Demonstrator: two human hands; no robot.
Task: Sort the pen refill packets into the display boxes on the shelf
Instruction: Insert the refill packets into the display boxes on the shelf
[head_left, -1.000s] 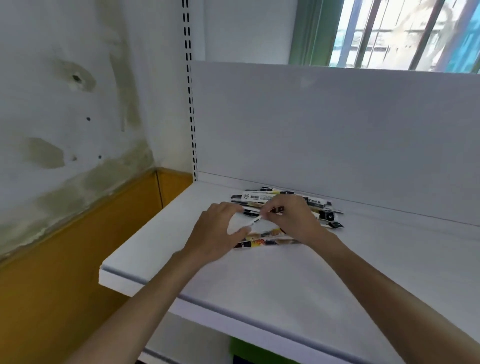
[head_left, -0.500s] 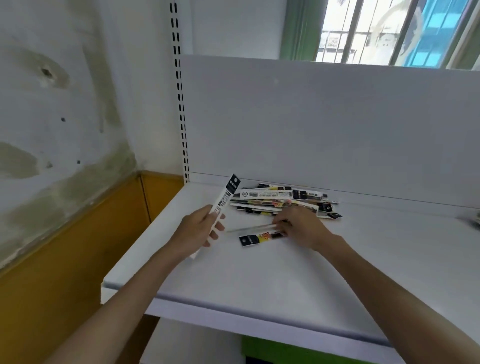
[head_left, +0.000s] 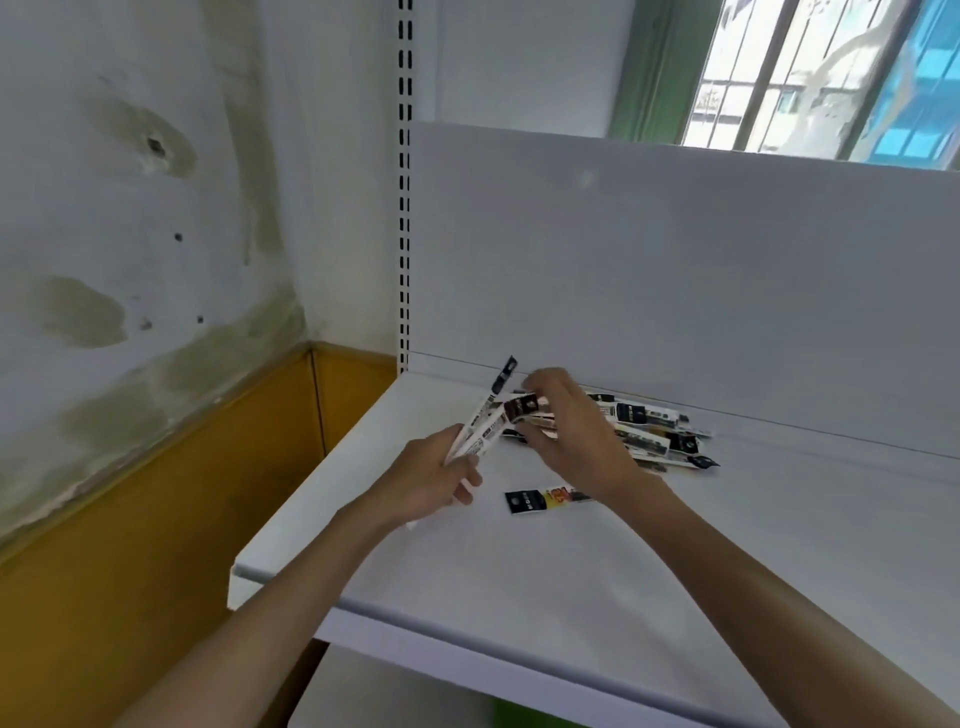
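Observation:
My left hand (head_left: 431, 480) grips the lower ends of two long white pen refill packets (head_left: 485, 415) that slant up and to the right, each with a black top. My right hand (head_left: 569, 431) pinches the black top of the nearer packet. Behind my right hand a pile of several refill packets (head_left: 654, 431) lies against the shelf's back panel. One packet with a black and orange label (head_left: 545, 499) lies alone on the shelf just in front of my right wrist. No display boxes are in view.
The white shelf board (head_left: 519, 571) has its left front corner near my left forearm. A white back panel (head_left: 675, 270) rises behind the pile. A slotted upright (head_left: 404, 208) stands at the back left, with a stained wall beyond.
My right hand lifted a second packet off the shelf and brought it beside the one in my left hand. The black and orange packet stayed on the shelf.

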